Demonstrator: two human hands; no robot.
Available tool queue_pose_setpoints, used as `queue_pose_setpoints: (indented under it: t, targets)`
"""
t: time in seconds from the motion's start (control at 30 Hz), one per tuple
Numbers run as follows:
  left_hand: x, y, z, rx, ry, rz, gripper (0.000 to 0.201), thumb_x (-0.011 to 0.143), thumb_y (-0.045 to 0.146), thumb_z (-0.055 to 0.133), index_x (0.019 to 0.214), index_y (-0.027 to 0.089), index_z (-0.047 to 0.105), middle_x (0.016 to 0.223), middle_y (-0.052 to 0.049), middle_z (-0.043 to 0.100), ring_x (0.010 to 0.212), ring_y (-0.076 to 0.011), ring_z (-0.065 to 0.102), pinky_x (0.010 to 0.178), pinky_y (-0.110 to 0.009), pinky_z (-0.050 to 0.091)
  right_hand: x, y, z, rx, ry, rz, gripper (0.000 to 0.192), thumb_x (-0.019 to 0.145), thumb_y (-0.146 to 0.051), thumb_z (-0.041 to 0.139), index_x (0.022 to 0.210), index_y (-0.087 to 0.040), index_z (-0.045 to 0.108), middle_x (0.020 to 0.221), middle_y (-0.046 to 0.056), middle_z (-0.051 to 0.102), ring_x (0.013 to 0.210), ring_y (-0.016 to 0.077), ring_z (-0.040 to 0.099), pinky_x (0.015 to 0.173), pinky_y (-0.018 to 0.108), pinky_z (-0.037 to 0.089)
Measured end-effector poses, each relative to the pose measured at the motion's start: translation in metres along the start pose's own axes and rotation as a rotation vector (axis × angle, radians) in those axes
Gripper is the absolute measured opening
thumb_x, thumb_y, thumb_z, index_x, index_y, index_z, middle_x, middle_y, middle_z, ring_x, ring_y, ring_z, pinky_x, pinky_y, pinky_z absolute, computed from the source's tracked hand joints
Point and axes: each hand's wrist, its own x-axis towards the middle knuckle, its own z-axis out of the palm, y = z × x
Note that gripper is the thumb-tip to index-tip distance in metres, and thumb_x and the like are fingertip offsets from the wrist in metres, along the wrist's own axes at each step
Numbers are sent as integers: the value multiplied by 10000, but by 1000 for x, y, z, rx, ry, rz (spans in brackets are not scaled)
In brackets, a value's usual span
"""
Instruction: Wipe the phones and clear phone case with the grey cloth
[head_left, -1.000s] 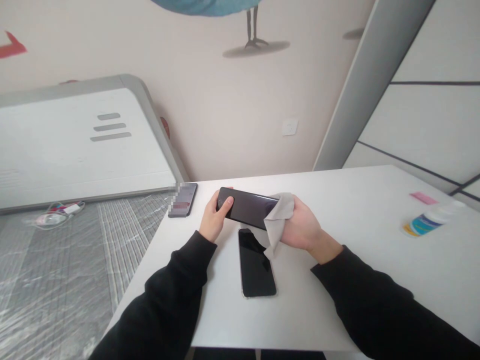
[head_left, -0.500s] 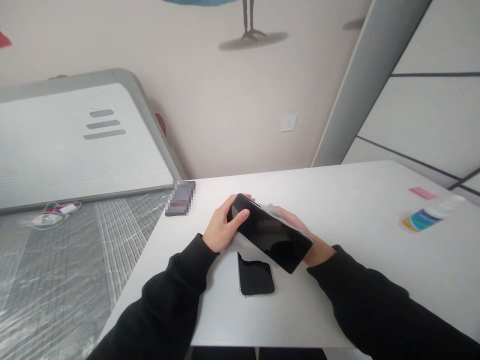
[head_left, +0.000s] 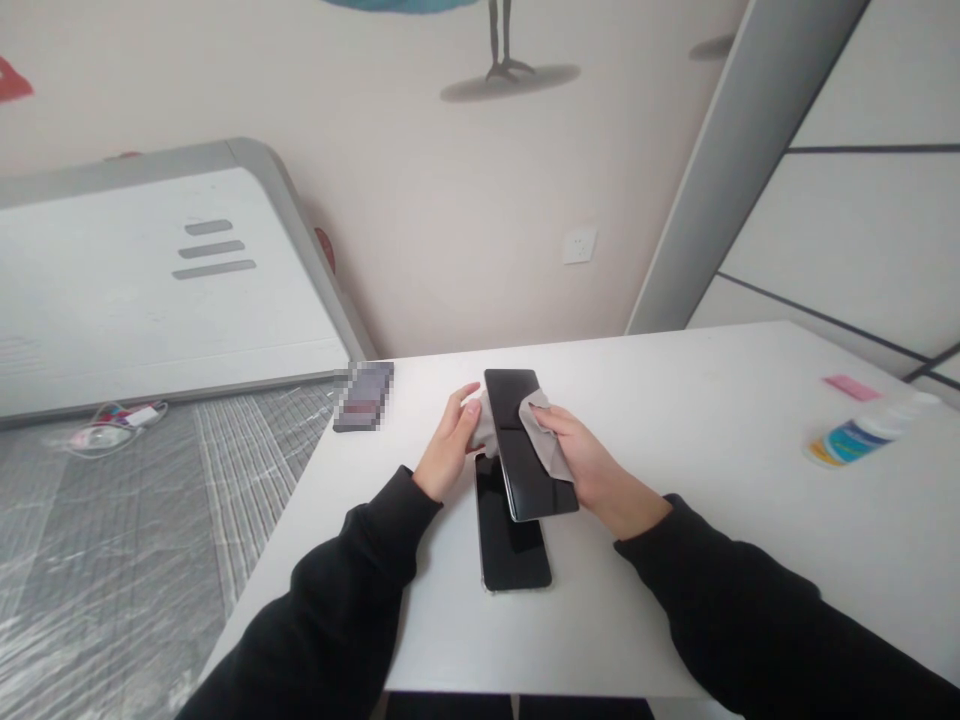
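A black smartphone (head_left: 517, 470) is held above the table in my right hand (head_left: 589, 450), tilted, its dark glossy face up. A grey cloth (head_left: 544, 435) lies between my right fingers and the phone, folded over its right edge. More of that cloth shows at the phone's left side, against my left hand (head_left: 452, 440). My left fingers are partly spread beside the phone, thumb raised off it. Below, a second smartphone (head_left: 514, 560) with a clear-looking case edge lies flat on the white table (head_left: 600, 620), its upper part covered by the held phone.
A blurred, pixelated dark flat object (head_left: 364, 397) sits at the table's far left corner. On the right are a white bottle with a blue and yellow label (head_left: 862, 435) and a pink slip (head_left: 853, 387). Cables (head_left: 112, 430) lie on the plastic-covered striped surface at left.
The held phone has turned from a slant to nearly upright in view. My left thumb has come off its face, and my right hand with the cloth now grips its right side.
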Motion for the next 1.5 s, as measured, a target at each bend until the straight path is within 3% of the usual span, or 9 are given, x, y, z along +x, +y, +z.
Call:
queue_pose_setpoints:
  t: [0.1,0.33,0.53,0.67,0.77,0.97,1.1,1.23,1.5]
  targets:
    - [-2,0,4,-33,-114,-51,709,866,809,531,1304,263,641,1225,-94,708,1036,-254,694,800,-351,581,4,3,-4,43,44,62,194,824,-386,759,863,-196,738,718,53,763,617,252,729,627,382,630]
    - [-9,11,11,-25,-304,-52,726,778,823,645,1112,186,745,928,-63,743,830,-224,680,776,-341,555,17,15,-19,137,248,24,295,827,-507,795,844,-224,711,759,32,771,712,243,744,727,381,645]
    - [-5,9,9,2,-299,-52,644,750,694,782,1140,187,710,1032,-69,756,883,-222,698,803,-330,550,27,18,-28,216,334,-61,265,834,-478,807,895,-242,703,872,16,797,830,224,761,820,366,634]
    - [0,1,5,14,-283,-137,612,688,700,821,938,151,717,808,-87,769,776,-214,724,743,-319,554,27,13,-28,238,329,-80,191,854,-404,792,873,-231,714,832,16,794,774,221,755,759,357,639]
    - [3,-1,2,1,-223,-147,609,646,719,829,807,148,691,746,-75,750,720,-194,717,709,-304,558,26,6,-26,226,307,-76,136,856,-334,785,857,-207,734,817,31,792,737,211,748,710,326,638]
    - [11,7,-10,-53,68,-35,538,701,665,804,727,184,564,651,51,602,611,-95,602,697,-253,567,25,1,-23,177,280,-101,93,780,-194,833,807,-205,745,800,3,785,716,163,726,718,267,626]
    - [14,10,-17,-76,201,22,548,715,690,770,785,198,540,655,64,560,604,-92,582,602,-215,556,25,3,-24,134,267,-126,163,728,-234,884,781,-210,732,734,-7,755,678,178,704,681,303,624]
    - [15,8,-19,-89,285,57,596,707,756,726,806,215,496,692,66,528,624,-111,573,587,-284,617,27,-3,-27,91,248,-158,250,692,-320,913,858,-229,750,840,-8,783,780,186,725,765,315,620]
    - [22,3,-30,-4,412,113,508,772,703,676,776,221,514,653,56,479,583,-111,493,460,-185,461,13,-12,-18,-170,-44,60,304,573,-279,959,775,-133,785,775,69,783,656,194,701,667,317,562]
